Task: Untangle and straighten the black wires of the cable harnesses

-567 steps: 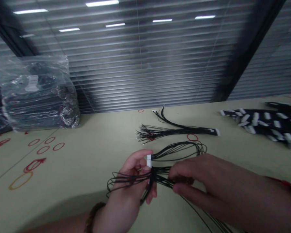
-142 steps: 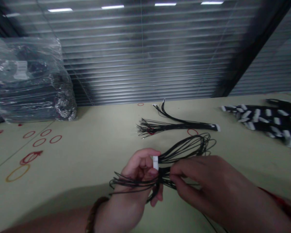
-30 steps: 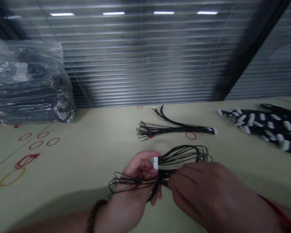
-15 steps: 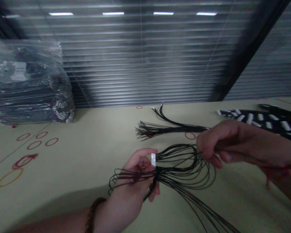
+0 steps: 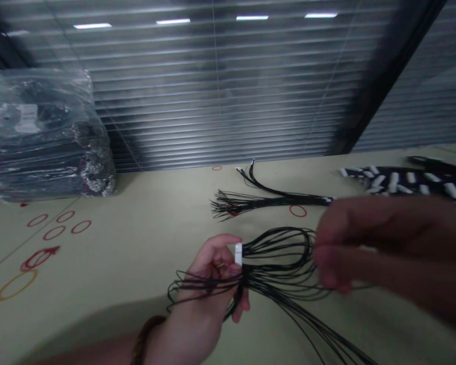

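My left hand (image 5: 209, 289) is closed around a bundle of thin black wires (image 5: 277, 274) near its white connector (image 5: 238, 254), which sits between thumb and fingers. Several wires loop out to the right of the connector and back, while others trail over the wrist and down toward the lower right. At the right side of the loops, my right hand (image 5: 349, 248) is pinched on some of the wires, smeared by motion. Its fingertips partly hide the strands they hold.
Behind lies another black wire bundle (image 5: 273, 200) with frayed ends. Black harnesses with white connectors (image 5: 393, 181) pile up at the right. A plastic bag of harnesses (image 5: 45, 142) stands at the left. Red rubber bands (image 5: 54, 232) and a yellow band (image 5: 16, 285) lie on the table.
My right hand has come nearer the camera and slightly downward, with its fingers at the wire loops. My left hand keeps its grip, shifted slightly left in view.
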Motion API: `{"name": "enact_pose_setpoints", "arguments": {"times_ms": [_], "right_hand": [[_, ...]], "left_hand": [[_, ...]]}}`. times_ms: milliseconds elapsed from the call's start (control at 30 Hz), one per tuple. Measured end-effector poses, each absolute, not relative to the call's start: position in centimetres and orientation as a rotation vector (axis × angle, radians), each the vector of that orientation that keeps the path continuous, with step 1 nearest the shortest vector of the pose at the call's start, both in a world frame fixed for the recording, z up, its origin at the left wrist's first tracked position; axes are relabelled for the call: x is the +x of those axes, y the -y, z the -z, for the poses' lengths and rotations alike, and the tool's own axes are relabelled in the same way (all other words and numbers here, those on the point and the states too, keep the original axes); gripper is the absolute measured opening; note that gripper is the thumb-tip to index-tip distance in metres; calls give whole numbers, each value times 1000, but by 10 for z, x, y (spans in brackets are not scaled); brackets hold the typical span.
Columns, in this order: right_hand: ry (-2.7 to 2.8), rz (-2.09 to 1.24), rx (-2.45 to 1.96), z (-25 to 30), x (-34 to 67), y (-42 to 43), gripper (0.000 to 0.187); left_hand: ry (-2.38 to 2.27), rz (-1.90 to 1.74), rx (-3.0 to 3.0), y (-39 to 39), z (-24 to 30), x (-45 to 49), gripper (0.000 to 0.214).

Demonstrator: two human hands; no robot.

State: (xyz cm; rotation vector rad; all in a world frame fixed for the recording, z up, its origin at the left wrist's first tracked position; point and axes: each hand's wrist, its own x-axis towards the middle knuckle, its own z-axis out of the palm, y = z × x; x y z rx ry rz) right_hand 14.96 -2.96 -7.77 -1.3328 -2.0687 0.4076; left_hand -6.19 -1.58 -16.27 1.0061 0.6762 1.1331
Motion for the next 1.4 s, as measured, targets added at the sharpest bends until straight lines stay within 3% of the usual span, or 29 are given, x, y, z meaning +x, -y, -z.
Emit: {"name": "enact_pose_setpoints", "arguments": {"times_ms": [67,333,633,1200,1400], "right_hand": [[2166,-383,-1265,93,130,36,18],[2223,-34,-1164,115,117,45,18],[2180,-9,-1212,113,114,45,27],[2273,-109,-1156,116,109,47,18],[2276,344,-1188,104,125,46,16]], "left_hand": [[-654,-1137,1011,17,163,-63,12],[-549,-1120,981,19,162,-62,10],[-535,-1111,982,21,160,-63,9],[-630,-963,1134,26,172,-66,18],[-809,-1069,1094,14,162,-64,11]]}}
